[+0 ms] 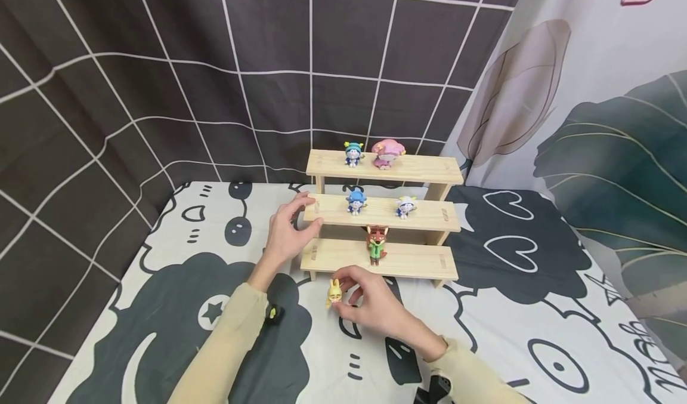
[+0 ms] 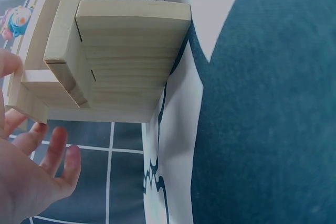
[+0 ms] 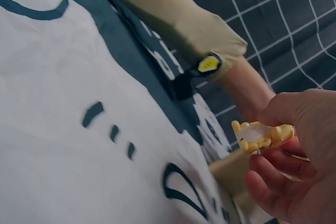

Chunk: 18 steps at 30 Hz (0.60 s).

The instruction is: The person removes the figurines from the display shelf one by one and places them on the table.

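Observation:
A small yellow figurine with long ears point(image 1: 334, 293) is pinched between the thumb and fingers of my right hand point(image 1: 373, 296), just in front of the lowest step. In the right wrist view the figurine point(image 3: 261, 136) lies sideways in that grip. My left hand point(image 1: 288, 231) holds the left end of the middle step of a three-step wooden display shelf point(image 1: 413, 256), thumb on the near edge and fingers at the far edge. The left wrist view shows the end of the shelf point(image 2: 131, 30) and the left hand point(image 2: 37, 166) with some fingers spread.
A fox figurine in green point(image 1: 377, 246) stands on the lowest step. The middle step bears a blue-hatted figurine point(image 1: 356, 202) and a white-topped one point(image 1: 405, 206). On top stand a teal-hatted figurine point(image 1: 352, 153) and a pink one point(image 1: 386, 153). A dark grid-patterned curtain point(image 1: 268, 46) hangs behind.

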Each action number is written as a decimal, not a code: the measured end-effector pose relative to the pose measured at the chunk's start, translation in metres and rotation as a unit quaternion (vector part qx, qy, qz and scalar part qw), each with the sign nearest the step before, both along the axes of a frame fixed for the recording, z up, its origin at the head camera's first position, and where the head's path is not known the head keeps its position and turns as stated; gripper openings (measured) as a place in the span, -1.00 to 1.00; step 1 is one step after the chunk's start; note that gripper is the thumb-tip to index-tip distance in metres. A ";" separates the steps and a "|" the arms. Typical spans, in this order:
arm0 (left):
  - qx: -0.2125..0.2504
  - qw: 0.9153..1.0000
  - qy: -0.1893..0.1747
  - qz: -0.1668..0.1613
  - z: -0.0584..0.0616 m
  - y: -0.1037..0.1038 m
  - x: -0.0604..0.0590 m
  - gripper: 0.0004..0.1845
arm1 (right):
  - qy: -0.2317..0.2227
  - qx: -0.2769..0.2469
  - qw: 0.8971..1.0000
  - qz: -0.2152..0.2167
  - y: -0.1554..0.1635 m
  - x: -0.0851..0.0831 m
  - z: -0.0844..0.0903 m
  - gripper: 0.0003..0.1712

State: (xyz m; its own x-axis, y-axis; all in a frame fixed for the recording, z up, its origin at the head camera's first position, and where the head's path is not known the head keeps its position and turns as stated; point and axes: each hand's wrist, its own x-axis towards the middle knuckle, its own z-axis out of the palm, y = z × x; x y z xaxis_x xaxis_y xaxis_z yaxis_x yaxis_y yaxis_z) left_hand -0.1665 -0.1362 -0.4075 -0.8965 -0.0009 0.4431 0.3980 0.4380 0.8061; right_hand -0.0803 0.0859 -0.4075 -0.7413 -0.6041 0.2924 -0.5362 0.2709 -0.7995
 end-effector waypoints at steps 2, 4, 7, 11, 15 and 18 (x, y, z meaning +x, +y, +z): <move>0.001 1.000 0.001 -0.001 0.000 0.000 0.000 -0.55 | -0.006 0.001 1.000 0.004 -0.004 0.002 -0.003 -0.55; 0.004 1.000 0.001 -0.002 0.000 0.000 0.000 -0.55 | -0.011 -0.001 1.000 0.008 -0.008 0.004 -0.007 -0.55; 0.007 1.000 0.004 -0.004 0.000 0.000 -0.002 -0.56 | -0.022 0.000 1.000 0.012 -0.014 0.006 -0.011 -0.56; 0.006 1.000 0.006 -0.005 -0.001 0.000 -0.002 -0.57 | -0.022 0.006 1.000 0.012 -0.021 0.008 -0.016 -0.57; 0.005 1.000 0.006 -0.004 0.000 -0.001 -0.002 -0.56 | -0.020 0.007 1.000 0.014 -0.026 0.009 -0.020 -0.57; 0.005 1.000 0.007 -0.003 0.000 -0.001 -0.002 -0.56 | -0.021 0.009 1.000 0.014 -0.029 0.010 -0.022 -0.56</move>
State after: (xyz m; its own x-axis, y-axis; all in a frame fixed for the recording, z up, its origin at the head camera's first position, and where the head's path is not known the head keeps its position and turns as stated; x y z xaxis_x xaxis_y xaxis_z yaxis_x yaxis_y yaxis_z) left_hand -0.1685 -0.1370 -0.4076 -0.8901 0.0008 0.4557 0.4122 0.4277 0.8045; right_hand -0.0705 0.0568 -0.4291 -0.7351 -0.6298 0.2509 -0.5102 0.2703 -0.8165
